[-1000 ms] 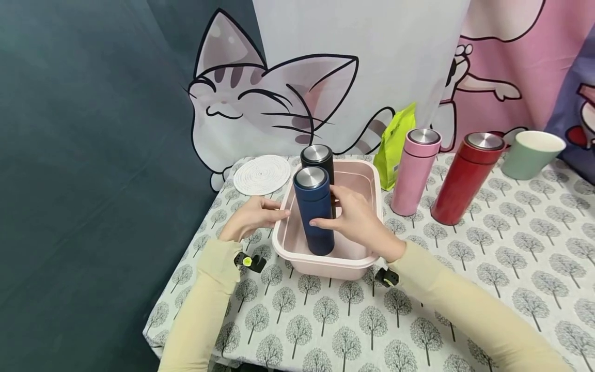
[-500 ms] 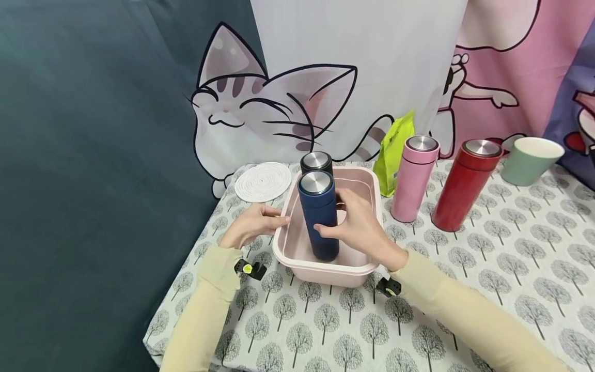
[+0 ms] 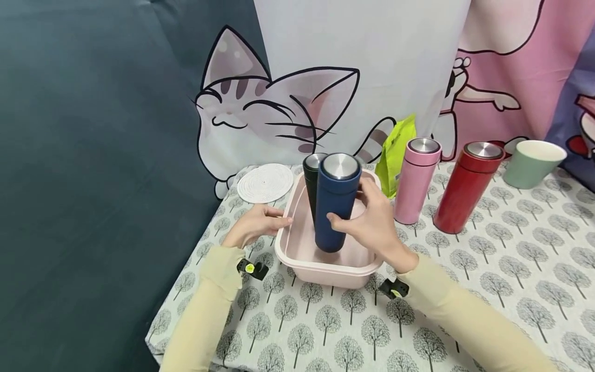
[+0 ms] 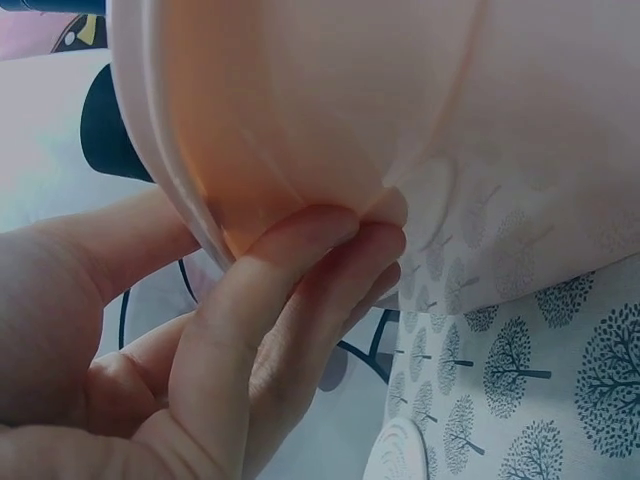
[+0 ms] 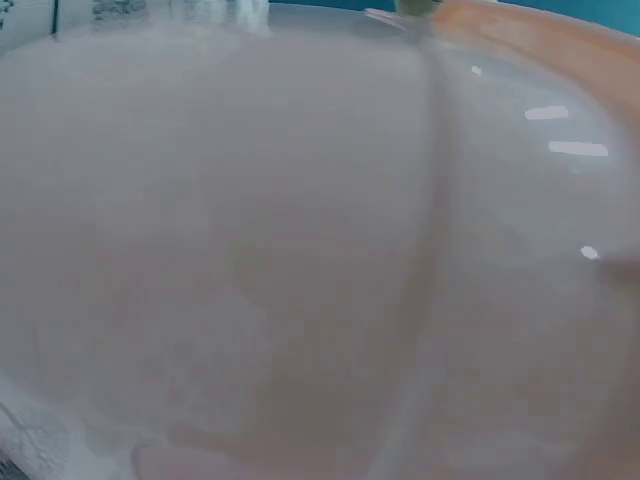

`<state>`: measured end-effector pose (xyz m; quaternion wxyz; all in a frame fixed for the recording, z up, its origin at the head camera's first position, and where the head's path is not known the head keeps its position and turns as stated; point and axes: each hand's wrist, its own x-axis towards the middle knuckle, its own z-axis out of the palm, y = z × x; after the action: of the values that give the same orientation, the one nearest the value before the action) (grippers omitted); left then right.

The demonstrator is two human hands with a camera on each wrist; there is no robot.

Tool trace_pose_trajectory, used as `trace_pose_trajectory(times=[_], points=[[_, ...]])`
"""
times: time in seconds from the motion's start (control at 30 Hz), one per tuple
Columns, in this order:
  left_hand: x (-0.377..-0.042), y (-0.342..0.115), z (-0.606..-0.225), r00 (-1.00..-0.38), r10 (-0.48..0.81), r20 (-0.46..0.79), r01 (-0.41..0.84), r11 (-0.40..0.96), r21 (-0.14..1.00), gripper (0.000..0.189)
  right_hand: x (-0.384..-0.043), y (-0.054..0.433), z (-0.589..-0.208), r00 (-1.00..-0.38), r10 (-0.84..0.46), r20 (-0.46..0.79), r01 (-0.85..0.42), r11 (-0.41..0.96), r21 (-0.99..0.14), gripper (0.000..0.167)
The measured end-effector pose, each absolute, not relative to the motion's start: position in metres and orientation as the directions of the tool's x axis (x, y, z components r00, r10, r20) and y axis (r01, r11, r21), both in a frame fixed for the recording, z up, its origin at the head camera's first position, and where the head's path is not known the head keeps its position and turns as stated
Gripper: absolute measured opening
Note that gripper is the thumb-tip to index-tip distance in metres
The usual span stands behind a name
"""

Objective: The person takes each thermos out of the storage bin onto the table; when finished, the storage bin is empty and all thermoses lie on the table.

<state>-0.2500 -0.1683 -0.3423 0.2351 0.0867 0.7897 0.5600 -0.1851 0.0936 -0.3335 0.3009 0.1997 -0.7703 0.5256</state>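
Fingers [image 3: 369, 188] of our right hand [image 3: 374, 225] clamp round the navy flask [image 3: 335, 212], probably keeping it upright within the pink basin [image 3: 325, 277]; whether it touches bottom, we cannot tell. Our left hand [image 3: 254, 225] pinches the basin's left rim, likely steadying it. Behind is a black flask [image 3: 310, 181]; pink [image 3: 415, 188] and red flasks [image 3: 467, 192] stand rightward on our desk [image 3: 511, 248].

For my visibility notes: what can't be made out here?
Black thermos: lower part hidden behind the navy thermos, head view.
Right hand: ends of its fingers also behind that thermos, head view.
Right hand's grip: blocked by pink basin wall, right wrist view.
Lime-green bag: any lettering too small, head view.
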Motion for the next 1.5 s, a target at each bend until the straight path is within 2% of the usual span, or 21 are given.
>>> trace_pose_trajectory(times=[0.27, 0.5, 0.83, 1.0, 1.33, 1.5], points=[[-0.252, -0.165, -0.338, -0.871, 0.398, -0.289, -0.127, 0.385, 0.914, 0.041, -0.182, 0.11, -0.318, -0.676, 0.1, 0.73, -0.657, 0.367, -0.659, 0.062], [-0.251, -0.168, -0.342, -0.875, 0.4, -0.275, -0.121, 0.368, 0.922, 0.042, -0.177, 0.121, -0.304, -0.61, 0.094, 0.787, -0.744, 0.273, -0.61, 0.068], [-0.252, -0.165, -0.343, -0.866, 0.425, -0.262, -0.119, 0.334, 0.935, 0.044, -0.169, 0.133, -0.285, -0.537, 0.102, 0.837, -0.802, 0.246, -0.544, 0.062], [-0.252, -0.167, -0.344, -0.871, 0.415, -0.263, -0.112, 0.354, 0.929, 0.044, -0.164, 0.137, -0.284, -0.526, 0.114, 0.843, -0.798, 0.278, -0.535, 0.06], [-0.252, -0.169, -0.34, -0.879, 0.392, -0.273, -0.119, 0.375, 0.919, 0.042, -0.149, 0.149, -0.276, -0.524, 0.198, 0.829, -0.809, 0.19, -0.557, 0.059], [-0.251, -0.167, -0.341, -0.874, 0.399, -0.278, -0.128, 0.362, 0.923, 0.041, -0.141, 0.161, -0.273, -0.522, 0.206, 0.828, -0.807, 0.195, -0.557, 0.059]])
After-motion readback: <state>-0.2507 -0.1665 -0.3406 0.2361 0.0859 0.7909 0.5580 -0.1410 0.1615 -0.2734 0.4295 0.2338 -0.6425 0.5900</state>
